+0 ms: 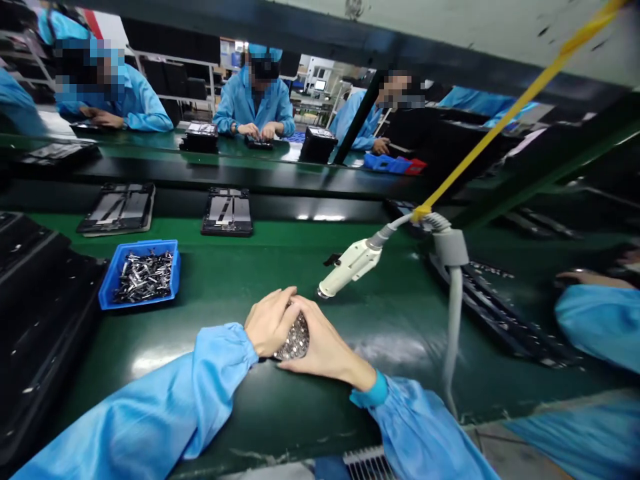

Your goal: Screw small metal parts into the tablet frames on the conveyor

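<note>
In the middle of the green bench, both my hands cup a round mass of small shiny metal parts [296, 339] that look like screws. Any dish beneath them is hidden. My left hand [273, 321] curves over the left and far side, and my right hand [323, 343] wraps the right and near side. Their fingers meet at the top. Just beyond my right hand hangs a white powered screwdriver [353, 267], its tip pointing down and left. To the left stands a blue bin [175, 270] with many small black and silver parts [145, 275].
Flat dark device units [227, 212] lie along the back of the bench [280, 257]. Black panels [40, 333] are stacked at left. A grey hose [454, 320] and yellow strap [515, 110] hang right, near long dark strips [500, 313]. A co-worker's sleeve [600, 323] reaches in; other people sit opposite.
</note>
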`<state>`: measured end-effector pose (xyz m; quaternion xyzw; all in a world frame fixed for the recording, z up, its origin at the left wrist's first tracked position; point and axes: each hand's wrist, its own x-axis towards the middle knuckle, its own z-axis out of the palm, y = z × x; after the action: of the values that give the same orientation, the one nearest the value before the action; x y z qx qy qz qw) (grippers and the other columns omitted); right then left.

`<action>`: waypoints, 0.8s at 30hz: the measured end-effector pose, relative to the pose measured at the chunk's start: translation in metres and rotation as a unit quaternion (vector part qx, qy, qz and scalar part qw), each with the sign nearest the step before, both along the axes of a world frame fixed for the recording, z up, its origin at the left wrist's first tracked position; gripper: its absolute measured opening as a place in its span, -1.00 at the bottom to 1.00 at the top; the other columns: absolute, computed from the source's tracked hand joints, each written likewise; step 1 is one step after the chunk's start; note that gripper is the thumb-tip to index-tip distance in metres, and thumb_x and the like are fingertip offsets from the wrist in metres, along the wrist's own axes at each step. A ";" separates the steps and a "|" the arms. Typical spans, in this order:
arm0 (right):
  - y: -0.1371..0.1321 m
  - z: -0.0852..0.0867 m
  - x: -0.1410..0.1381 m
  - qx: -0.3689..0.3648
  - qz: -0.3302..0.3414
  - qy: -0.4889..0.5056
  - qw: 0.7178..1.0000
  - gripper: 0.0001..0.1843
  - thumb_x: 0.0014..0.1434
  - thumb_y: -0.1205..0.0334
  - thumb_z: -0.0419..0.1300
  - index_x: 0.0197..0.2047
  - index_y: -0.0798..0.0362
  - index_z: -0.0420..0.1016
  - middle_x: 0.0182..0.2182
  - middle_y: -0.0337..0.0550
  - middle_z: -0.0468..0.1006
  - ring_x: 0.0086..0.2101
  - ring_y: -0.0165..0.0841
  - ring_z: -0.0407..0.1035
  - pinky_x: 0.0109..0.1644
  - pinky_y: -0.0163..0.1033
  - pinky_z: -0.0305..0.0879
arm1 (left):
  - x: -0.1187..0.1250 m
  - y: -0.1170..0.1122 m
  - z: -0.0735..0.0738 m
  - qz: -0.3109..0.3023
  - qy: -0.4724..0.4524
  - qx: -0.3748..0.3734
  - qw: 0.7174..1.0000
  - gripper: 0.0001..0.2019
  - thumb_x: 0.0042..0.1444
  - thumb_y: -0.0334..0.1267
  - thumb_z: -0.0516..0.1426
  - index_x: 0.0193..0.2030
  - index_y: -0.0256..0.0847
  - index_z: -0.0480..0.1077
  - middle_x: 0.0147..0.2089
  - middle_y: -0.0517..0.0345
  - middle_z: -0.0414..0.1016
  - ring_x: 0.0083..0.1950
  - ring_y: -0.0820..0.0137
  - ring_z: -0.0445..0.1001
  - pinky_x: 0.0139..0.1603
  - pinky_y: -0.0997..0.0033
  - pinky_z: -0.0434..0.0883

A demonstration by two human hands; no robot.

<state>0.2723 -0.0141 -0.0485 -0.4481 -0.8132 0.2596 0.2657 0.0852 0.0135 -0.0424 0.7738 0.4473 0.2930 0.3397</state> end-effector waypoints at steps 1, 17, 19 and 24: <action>-0.002 0.004 0.000 0.002 -0.001 -0.002 1.000 0.27 -0.22 -0.04 0.61 0.45 0.04 0.10 0.37 0.28 0.29 0.37 0.20 0.23 0.42 0.30 0.24 | -0.001 -0.003 -0.002 -0.001 -0.016 -0.002 1.000 -0.35 0.45 0.10 -0.21 0.42 -0.24 0.33 0.41 -0.10 0.43 0.47 0.10 0.36 0.55 -0.04 0.26; -0.006 0.042 0.007 -0.003 -0.008 -0.026 1.000 0.10 -0.20 0.09 0.60 0.36 0.05 0.22 0.30 0.23 0.39 0.27 0.13 0.33 0.37 0.25 0.32 | 0.008 -0.008 0.005 -0.023 -0.083 -0.064 0.994 -0.30 0.44 0.13 -0.24 0.50 -0.29 0.18 0.51 -0.14 0.28 0.56 0.12 0.21 0.62 -0.08 0.13; -0.011 0.034 0.015 -0.006 -0.036 -0.022 0.999 0.12 -0.16 0.09 0.59 0.39 0.05 0.18 0.32 0.25 0.37 0.29 0.13 0.31 0.37 0.26 0.33 | 0.015 -0.001 0.007 -0.066 -0.048 -0.054 0.995 -0.29 0.43 0.12 -0.22 0.51 -0.33 0.15 0.53 -0.20 0.24 0.57 0.09 0.19 0.62 -0.11 0.11; -0.029 -0.001 0.036 0.016 -0.153 -0.006 0.988 0.14 -0.10 0.06 0.57 0.43 0.06 0.09 0.35 0.29 0.32 0.34 0.19 0.26 0.40 0.34 0.27 | 0.050 0.024 0.009 -0.192 0.021 -0.004 0.981 -0.36 0.40 0.09 -0.11 0.46 -0.23 0.24 0.51 -0.13 0.28 0.56 0.10 0.21 0.62 -0.10 0.09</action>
<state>0.3079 -0.0429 -0.0497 -0.5644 -0.7408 0.2004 0.3043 0.1352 0.0378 -0.0334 0.8498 0.2986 0.2039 0.3836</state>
